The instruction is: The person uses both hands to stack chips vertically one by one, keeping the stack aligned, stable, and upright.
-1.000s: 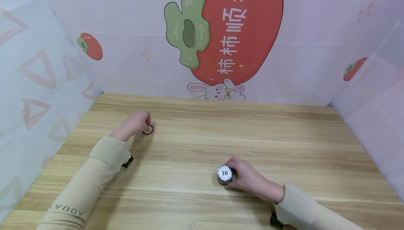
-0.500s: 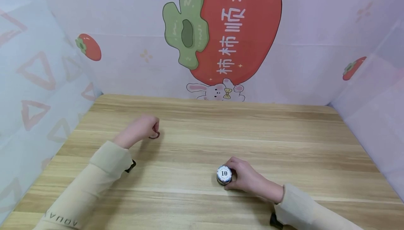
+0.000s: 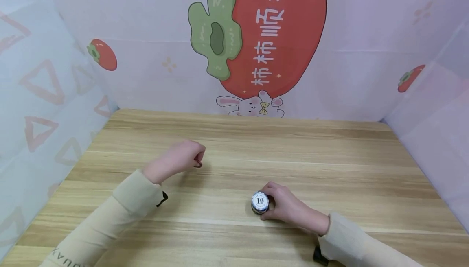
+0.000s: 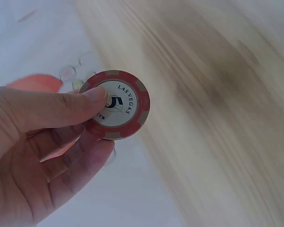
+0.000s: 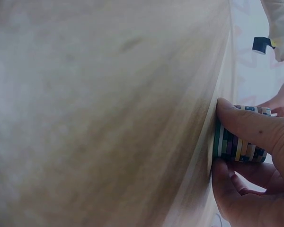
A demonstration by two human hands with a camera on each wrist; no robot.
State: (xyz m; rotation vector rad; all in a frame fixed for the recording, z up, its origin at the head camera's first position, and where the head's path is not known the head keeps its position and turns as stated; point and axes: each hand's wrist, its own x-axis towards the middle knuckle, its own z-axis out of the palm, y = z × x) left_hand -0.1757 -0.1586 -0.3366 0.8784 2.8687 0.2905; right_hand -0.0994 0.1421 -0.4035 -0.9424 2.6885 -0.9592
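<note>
A red poker chip with a white center marked 5 is pinched between the thumb and fingers of my left hand. In the head view this left hand is over the left-middle of the table, with only the chip's dark edge showing beneath the fingers. My right hand grips the side of a stack of poker chips, whose top chip is white and blue and reads 10. Seen in the right wrist view, the stack has layers of several colors, with the thumb and fingers on opposite sides, low by the tabletop.
The wood-grain table stretches out around both hands. A pale back wall with a large red persimmon picture rises behind it, and patterned side walls stand at left and right. Dark wrist straps show under both cuffs.
My left hand has moved right and a little toward me, carrying the red poker chip from the table's left side. The right hand and the chip stack have stayed in place.
</note>
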